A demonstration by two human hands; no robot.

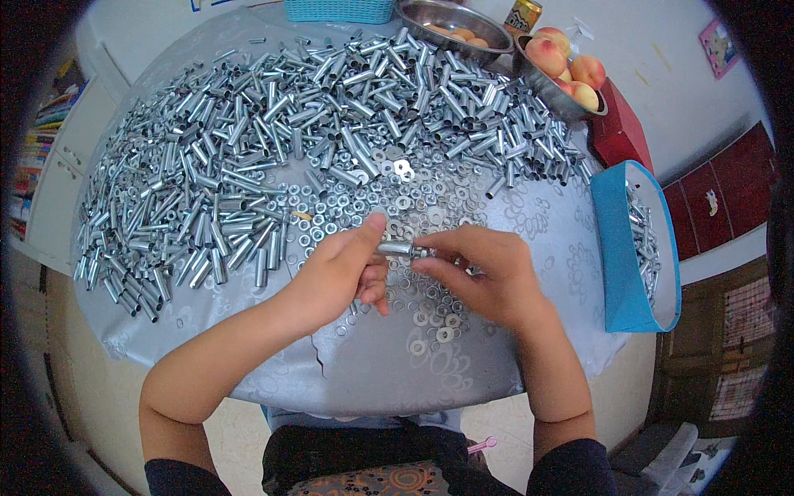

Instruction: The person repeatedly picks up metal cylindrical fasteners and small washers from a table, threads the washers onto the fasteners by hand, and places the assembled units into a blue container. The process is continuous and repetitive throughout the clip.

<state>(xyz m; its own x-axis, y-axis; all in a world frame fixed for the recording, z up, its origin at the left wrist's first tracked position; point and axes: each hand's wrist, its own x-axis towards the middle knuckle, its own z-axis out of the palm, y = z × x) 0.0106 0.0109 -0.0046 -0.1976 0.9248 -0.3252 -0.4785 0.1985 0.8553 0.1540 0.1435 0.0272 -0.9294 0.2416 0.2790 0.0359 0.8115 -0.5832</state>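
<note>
Above the near middle of the table, my left hand is closed round one end of a shiny metal sleeve, its thumb lying along the top. From the other side, my right hand pinches the sleeve's right end between thumb and forefinger. Some small metal part shows at that end, partly hidden by the fingers, and I cannot make out its exact kind. Beneath and just beyond both hands lie loose washers and nuts. A large heap of metal sleeves spreads over the far and left table.
A blue fabric bin holding metal fasteners stands at the right edge. Along the far edge are a bowl of peaches, a bowl of eggs, a can and a turquoise basket. A grey patterned cloth covers the table.
</note>
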